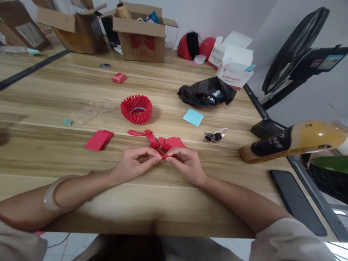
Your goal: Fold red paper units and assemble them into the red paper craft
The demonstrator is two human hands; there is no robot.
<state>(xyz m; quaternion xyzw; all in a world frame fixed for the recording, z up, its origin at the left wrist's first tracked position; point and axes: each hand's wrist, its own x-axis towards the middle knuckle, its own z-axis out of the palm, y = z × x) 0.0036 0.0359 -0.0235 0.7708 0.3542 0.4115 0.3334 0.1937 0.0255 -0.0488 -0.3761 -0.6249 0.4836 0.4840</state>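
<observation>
Centrally, near the front edge of the table (81,203), the left hand (133,163) and right hand (186,165) meet fingertip to fingertip, each pinched closed on a small red paper piece (164,156) whose short long axis runs roughly left to right between them; its exact fold is too small to tell. Left of the hands lies a flat stack of red paper (98,140), just behind them a loose cluster of folded red pieces (163,142), farther back a red ring-shaped paper bowl (136,109), and to the right a blue sticky note (193,117) and keys (214,136).
</observation>
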